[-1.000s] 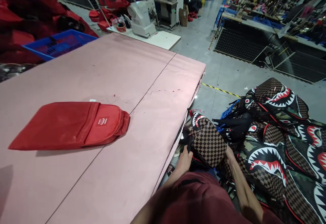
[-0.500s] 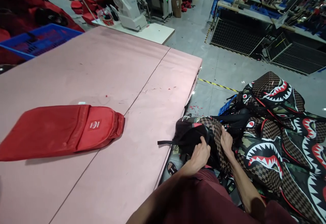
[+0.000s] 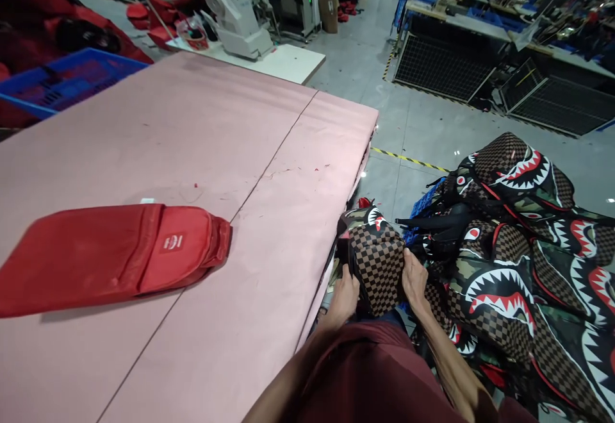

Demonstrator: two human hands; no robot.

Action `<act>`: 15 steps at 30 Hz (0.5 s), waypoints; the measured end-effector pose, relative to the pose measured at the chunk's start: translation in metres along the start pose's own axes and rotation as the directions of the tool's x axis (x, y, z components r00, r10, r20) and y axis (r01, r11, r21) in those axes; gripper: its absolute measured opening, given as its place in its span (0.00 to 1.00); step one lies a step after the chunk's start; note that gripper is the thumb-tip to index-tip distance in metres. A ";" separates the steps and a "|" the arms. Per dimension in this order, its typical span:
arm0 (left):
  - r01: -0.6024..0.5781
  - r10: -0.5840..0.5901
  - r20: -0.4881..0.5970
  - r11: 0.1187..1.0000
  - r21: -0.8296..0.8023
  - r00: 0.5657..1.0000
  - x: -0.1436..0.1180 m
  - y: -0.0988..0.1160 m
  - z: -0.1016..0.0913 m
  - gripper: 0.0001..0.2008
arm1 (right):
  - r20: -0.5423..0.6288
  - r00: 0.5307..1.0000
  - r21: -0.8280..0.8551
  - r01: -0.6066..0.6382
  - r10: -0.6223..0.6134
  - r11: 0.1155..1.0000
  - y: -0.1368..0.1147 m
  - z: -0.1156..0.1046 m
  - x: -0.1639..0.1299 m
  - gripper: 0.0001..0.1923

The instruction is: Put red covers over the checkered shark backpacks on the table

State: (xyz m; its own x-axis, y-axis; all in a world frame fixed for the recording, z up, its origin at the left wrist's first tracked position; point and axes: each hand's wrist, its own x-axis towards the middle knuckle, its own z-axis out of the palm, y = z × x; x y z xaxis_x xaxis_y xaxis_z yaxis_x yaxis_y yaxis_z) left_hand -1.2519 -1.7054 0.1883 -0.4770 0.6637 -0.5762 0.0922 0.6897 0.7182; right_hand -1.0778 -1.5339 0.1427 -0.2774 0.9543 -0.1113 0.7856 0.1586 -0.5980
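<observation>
Head view: checkered backpack (image 3: 379,263) between left hand (image 3: 344,293), right hand (image 3: 414,280).

Red bag (image 3: 110,256) cropped at left edge

Dim overhead light, floor (image 3: 432,134) glare, perhaps edge-warped.

A wide pink table (image 3: 192,134) is filling the near left, with a seam running across its top. Beyond it a white sewing machine (image 3: 239,16) is sitting on a white bench (image 3: 283,64). A blue crate (image 3: 57,80) is standing at the far left. Ceiling light is glaring off the grey floor (image 3: 423,134), where a yellow-and-black tape line (image 3: 408,159) is crossing. Black mesh panels (image 3: 444,67) are leaning against distant workbenches.
</observation>
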 end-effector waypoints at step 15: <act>-0.079 0.083 -0.045 0.993 0.082 0.996 0.036 -0.019 -0.018 0.24 | 0.287 0.957 -0.073 -0.008 0.029 0.997 -0.003 0.009 -0.004 0.31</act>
State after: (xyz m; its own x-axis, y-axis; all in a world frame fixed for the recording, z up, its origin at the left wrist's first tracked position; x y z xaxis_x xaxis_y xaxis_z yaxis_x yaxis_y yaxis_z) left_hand -1.2863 -1.6992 0.1609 -0.5064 0.7048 -0.4968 0.2013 0.6568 0.7267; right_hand -1.0842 -1.5409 0.1378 -0.4019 0.8454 -0.3518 0.8261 0.1690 -0.5376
